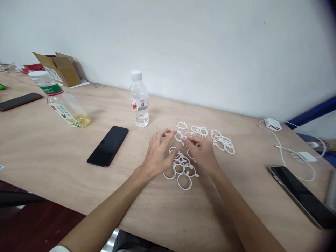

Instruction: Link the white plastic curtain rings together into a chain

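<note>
White plastic rings in loose groups on a wooden table (147, 213); one held ring (181, 134) between the hands.
I observe, through the head camera, the right hand (203, 153) closed at thumb and forefinger, pinching the held ring by its near side. The left hand (159, 151) is open, its thumb and forefinger apart; its forefinger tip is close to the same ring, and I cannot tell whether it touches. Below the hands I record a pile of rings (181, 162), overlapping, partly hidden by the left hand. A second group of rings (224, 141) lies to the right of the right hand. I note a clear bottle (141, 92) upright beyond the left hand, and a black phone (107, 146) flat to its left.
</note>
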A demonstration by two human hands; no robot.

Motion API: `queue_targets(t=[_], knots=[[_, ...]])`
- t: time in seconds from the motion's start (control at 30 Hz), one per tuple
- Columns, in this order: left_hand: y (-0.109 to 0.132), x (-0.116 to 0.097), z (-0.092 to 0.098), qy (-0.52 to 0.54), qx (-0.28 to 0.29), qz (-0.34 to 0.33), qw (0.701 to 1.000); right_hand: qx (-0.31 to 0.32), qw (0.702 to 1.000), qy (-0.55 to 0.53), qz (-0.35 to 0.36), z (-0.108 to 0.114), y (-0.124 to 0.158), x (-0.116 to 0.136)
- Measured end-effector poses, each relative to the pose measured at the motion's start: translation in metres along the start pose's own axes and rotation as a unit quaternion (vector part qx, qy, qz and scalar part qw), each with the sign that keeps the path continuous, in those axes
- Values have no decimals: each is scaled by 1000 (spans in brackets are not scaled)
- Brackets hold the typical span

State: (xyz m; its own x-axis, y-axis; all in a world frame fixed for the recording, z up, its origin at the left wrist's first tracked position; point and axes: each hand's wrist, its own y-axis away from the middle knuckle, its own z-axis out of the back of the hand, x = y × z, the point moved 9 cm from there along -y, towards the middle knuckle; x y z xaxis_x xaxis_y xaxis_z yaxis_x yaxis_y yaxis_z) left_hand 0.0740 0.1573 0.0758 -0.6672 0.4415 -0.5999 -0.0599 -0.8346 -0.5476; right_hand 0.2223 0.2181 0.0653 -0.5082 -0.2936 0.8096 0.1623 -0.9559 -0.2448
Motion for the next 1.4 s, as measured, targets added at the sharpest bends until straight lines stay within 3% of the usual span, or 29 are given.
queue_targets(t=[0.1,0.23,0.3,0.47,0.6,1.1,1.27,1.4], knots=[[-1,-2,-6,93,28,11,995,50,992,-98,-66,0,16,-2],[4,-1,-28,268,84,67,957,86,965,-210,-134,-5,36,-10],[7,0,-34,295,90,78,948,91,956,-241,-143,-7,41,-13],[11,-6,-31,151,116,7,982,93,961,-233,-117,-4,44,-12],[11,-9,-29,81,145,-11,986,43,981,-178,-62,9,43,-1],[10,-10,-32,123,154,38,980,28,979,-201,-3,11,47,6],[9,-8,-32,111,150,46,981,33,977,-210,-25,9,44,-1],[9,-4,-33,99,149,50,983,-32,990,-114,-78,19,31,-21]])
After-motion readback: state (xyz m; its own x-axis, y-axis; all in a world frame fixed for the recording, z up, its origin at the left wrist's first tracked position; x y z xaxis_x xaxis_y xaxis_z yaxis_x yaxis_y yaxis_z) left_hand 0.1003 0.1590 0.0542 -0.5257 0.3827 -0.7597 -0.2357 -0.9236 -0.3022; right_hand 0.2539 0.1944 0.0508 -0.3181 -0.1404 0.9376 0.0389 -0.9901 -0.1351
